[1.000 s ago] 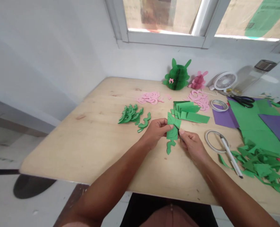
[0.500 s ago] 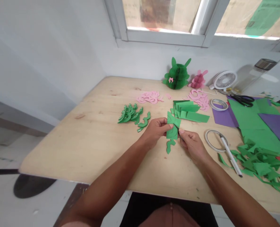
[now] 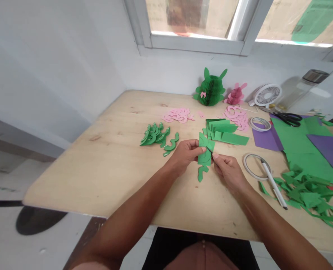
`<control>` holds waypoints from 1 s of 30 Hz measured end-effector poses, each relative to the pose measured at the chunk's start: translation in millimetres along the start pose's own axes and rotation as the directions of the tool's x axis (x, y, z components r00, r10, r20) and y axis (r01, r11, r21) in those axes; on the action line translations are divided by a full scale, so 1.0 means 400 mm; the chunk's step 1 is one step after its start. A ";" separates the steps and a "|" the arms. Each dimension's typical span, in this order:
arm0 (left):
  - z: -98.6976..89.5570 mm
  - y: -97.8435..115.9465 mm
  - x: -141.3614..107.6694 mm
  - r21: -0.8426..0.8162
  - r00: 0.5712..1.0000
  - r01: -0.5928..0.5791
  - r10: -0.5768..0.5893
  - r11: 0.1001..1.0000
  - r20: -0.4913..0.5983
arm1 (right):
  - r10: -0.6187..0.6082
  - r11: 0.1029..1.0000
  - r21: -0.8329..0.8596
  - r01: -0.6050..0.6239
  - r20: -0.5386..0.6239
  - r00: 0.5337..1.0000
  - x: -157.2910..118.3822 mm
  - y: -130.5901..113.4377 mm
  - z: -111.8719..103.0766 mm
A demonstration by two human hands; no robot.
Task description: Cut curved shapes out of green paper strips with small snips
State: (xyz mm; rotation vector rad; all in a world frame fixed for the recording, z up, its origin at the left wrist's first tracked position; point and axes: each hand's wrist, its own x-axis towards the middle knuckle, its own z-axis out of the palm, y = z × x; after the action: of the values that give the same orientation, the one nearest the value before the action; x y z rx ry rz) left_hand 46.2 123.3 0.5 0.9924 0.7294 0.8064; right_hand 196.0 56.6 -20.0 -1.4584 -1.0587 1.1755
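My left hand pinches a folded green paper piece marked with curved lines, its thumb on the front. At the paper's right edge, my right hand is closed on a small dark tool, mostly hidden by the fingers, whose dark tip lies across the paper. Just below, a wavy green cutout is near the table surface. To the left is a pile of curved green cutouts. Behind the hands lie folded green strips.
Pink cutouts lie farther back, near a green honeycomb figure and a pink one. On the right are a tape roll, black scissors, a white pen, green scraps, a fan and a bottle.
The dark tip by my right hand now shows farther across the green paper. Both hands stay in nearly the same place.
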 end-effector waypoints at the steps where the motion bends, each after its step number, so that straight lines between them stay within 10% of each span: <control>1: 0.000 0.000 0.001 0.000 1.000 0.002 -0.002 1.000 -0.001 | -0.004 1.000 -0.006 0.004 -0.003 1.000 0.001 0.001 0.000; 30: -0.007 -0.005 0.009 0.002 1.000 0.001 -0.001 1.000 -0.009 | 0.052 0.994 0.093 -0.056 0.040 0.998 0.000 -0.006 0.007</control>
State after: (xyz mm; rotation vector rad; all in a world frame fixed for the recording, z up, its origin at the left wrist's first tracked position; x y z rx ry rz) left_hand 46.1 127.1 -2.9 0.9909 0.7388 0.8102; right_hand 193.2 57.5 -18.0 -1.4039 -0.9816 1.2787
